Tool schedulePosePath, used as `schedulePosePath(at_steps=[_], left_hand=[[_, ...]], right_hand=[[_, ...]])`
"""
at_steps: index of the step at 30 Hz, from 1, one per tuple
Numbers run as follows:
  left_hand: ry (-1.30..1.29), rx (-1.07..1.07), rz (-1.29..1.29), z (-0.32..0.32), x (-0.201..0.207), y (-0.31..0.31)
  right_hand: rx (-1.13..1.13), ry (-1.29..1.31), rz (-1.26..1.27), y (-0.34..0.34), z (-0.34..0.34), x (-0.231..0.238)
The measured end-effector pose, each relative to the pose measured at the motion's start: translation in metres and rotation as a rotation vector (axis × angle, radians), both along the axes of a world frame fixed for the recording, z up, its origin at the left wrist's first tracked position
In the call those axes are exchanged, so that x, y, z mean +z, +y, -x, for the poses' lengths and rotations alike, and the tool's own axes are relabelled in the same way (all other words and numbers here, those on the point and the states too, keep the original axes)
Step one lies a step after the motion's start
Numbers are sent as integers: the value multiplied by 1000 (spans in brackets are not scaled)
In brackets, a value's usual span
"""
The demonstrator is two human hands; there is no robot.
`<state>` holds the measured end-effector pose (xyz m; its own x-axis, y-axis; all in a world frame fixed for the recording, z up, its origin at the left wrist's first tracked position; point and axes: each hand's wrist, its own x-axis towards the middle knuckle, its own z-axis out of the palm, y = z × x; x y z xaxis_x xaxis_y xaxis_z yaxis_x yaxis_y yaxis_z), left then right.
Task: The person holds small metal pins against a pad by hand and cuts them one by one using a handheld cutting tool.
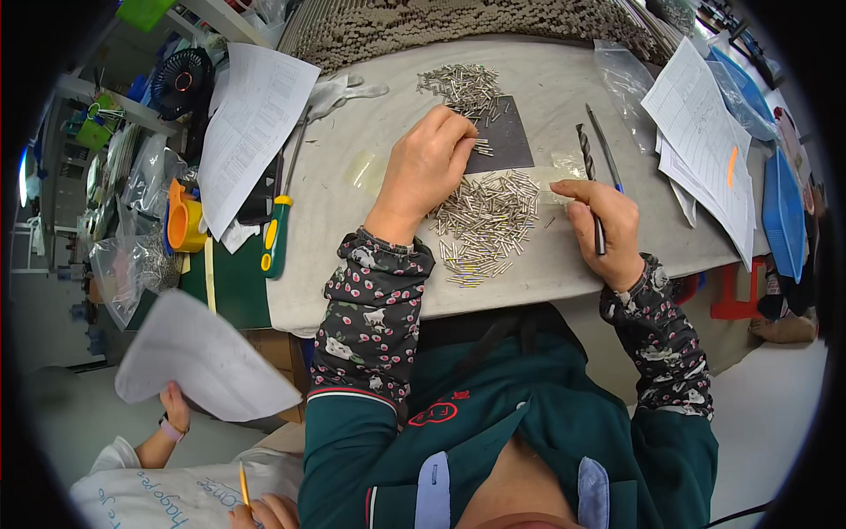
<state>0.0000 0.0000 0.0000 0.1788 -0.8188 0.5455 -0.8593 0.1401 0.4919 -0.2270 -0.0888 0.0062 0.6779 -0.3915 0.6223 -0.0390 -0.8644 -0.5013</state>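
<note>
Left hand (427, 163) overlapping plate (511, 141), upper centre, fingers curled, grip unclear | right hand (619, 225) crossing drill bit (585, 152), right of centre, fingers curled, grip unclear | pins (489, 216) lying heaped on bench (564, 269), mid-frame

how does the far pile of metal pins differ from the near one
The near pile of pins looks bigger and spreads wider than the far pile of pins. The near pile lies on the person's side of the dark grey plate; the far pile lies toward its other side. Both are loose, jumbled heaps of short, silvery pins.
</note>
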Motion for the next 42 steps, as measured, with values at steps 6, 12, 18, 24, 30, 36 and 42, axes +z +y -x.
schedulePosePath(at_steps=[6, 12, 18, 24, 30, 36, 42], left_hand=[[34, 25, -24, 3, -6, 0], [58, 20, -74, 3, -11, -5], [-9, 8, -102, -57, 18, -7], [41, 19, -88, -16, 1, 12], [53, 96, -99, -9, 1, 41], [64, 70, -96, -7, -1, 21], [-1, 65, -158, -11, -5, 0]], right_hand=[[150, 34, -257, -10, -18, 41], [45, -108, -887, -31, -45, 5], [89, -100, -1117, -38, -99, 18], [68, -63, -1167, -24, -60, 2], [102, -59, -1184, -1, -61, -2], [100, -35, -1165, -18, -53, -4], [75, 4, -1110, -37, -59, 4]])
